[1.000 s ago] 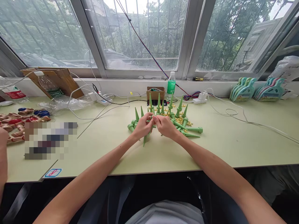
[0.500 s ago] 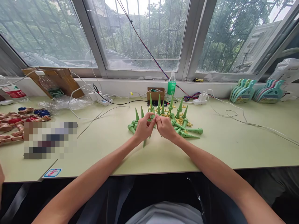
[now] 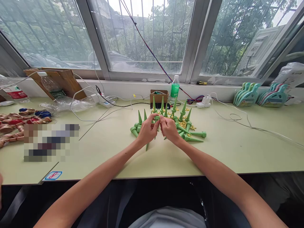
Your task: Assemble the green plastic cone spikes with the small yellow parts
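At twelve o'clock over the desk (image 3: 239, 152), a green plastic spike (image 3: 157, 118), probably light, stiff and best grasped by its wide end, is pinched there in the left hand (image 3: 146, 129); the grip of the right hand (image 3: 169, 128) cannot be told.

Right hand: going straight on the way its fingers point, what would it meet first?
Probably the green piece held in the left hand; the right hand looks very close to it or touching, though depth is unclear.

L arm (image 3: 95, 177) & R arm (image 3: 225, 179) bare, angled fwd and inward. L hand (image 3: 147, 129) & R hand (image 3: 169, 129) v. close tog. — fingers (image 3: 150, 118) curled, wrists (image 3: 137, 143) approx. straight.
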A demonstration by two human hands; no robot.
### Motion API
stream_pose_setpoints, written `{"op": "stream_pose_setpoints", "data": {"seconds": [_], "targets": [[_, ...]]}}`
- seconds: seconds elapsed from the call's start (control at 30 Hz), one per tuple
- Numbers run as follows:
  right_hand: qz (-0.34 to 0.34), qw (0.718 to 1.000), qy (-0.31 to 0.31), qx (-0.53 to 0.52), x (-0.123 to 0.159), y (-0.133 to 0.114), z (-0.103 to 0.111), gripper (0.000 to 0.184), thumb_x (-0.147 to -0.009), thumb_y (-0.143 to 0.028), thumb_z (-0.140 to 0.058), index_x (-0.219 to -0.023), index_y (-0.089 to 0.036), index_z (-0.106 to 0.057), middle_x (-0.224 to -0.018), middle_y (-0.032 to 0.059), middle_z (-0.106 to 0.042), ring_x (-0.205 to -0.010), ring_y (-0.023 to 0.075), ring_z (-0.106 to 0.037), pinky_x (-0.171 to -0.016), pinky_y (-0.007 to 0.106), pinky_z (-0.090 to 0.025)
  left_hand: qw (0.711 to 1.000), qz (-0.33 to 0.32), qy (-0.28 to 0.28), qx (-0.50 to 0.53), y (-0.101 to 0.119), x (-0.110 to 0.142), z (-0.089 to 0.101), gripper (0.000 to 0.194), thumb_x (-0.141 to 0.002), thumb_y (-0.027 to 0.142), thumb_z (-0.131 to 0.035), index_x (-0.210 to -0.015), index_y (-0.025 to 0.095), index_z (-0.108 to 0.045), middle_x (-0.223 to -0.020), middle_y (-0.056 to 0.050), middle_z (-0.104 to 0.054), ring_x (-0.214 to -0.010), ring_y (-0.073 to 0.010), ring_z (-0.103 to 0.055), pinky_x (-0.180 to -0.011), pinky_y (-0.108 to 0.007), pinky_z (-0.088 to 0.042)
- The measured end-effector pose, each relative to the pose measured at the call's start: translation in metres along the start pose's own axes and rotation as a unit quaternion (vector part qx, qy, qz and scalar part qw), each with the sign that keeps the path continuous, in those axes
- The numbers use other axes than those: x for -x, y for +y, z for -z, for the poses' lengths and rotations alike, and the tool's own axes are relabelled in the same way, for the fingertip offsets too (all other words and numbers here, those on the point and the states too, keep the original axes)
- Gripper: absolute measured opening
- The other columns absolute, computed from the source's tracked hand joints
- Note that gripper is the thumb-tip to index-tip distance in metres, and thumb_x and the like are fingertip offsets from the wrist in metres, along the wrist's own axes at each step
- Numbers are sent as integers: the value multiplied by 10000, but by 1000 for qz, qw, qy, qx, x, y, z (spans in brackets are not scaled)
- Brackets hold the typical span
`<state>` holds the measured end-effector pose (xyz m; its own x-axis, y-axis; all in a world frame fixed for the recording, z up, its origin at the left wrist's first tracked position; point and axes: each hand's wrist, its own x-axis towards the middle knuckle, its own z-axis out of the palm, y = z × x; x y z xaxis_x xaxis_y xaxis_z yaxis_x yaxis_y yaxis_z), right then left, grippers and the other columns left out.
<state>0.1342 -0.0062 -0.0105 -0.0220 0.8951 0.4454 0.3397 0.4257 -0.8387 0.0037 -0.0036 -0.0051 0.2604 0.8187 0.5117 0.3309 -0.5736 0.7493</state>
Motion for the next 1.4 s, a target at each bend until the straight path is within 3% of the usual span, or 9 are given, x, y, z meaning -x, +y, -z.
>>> {"op": "stream_pose_setpoints", "data": {"seconds": [0.4,0.53,0.7,1.0,1.13,1.4], "targets": [[26,999,9,30,-2,2,5,395,-976,-450,-352,-660,-215,-382,-500,-40,-429,-444,111,-408,-481,244,-294,999,21,-7,29,2,-1,1,311,-909,392,-492,-1165,217,-472,-1095,-78,-606,-497,-69,-604,-454,-196,-472],[31,999,9,35,-2,4,5,381,-980,-434,-344,-673,-215,-397,-519,-32,-444,-461,117,-419,-489,248,-296,998,21,-23,54,-3,-1,1,320,-897,390,-502,-1158,205,-483,-1047,-73,-637,-514,-83,-615,-453,-196,-480],[40,997,30,57,-3,6,3,387,-976,-421,-349,-646,-218,-363,-521,-31,-411,-468,123,-388,-495,259,-281,1000,10,-3,23,-9,-2,3,319,-862,385,-556,-1118,194,-558,-937,-57,-647,-556,-86,-594,-488,-196,-485],[64,993,62,79,-7,10,6,395,-967,-384,-363,-614,-213,-317,-516,-39,-373,-484,115,-317,-514,264,-254,985,51,-85,139,-8,-6,10,428,-823,430,-621,-1160,175,-549,-828,-54,-642,-529,-127,-604,-386,-221,-447],[32,997,46,62,-8,8,7,396,-955,-394,-373,-603,-215,-331,-466,-43,-377,-454,114,-350,-497,259,-269,988,45,-60,136,-13,-6,9,379,-787,402,-666,-1076,183,-556,-729,-18,-627,-517,-129,-602,-406,-218,-449],[-91,991,-35,-90,-11,15,6,408,-896,-370,-403,-523,-235,-309,-353,-61,-319,-295,98,-307,-370,261,-268,1000,-20,-23,-3,-14,0,6,191,-833,318,-599,-984,203,-624,-579,30,-604,-494,-115,-572,-557,-249,-503]]}}
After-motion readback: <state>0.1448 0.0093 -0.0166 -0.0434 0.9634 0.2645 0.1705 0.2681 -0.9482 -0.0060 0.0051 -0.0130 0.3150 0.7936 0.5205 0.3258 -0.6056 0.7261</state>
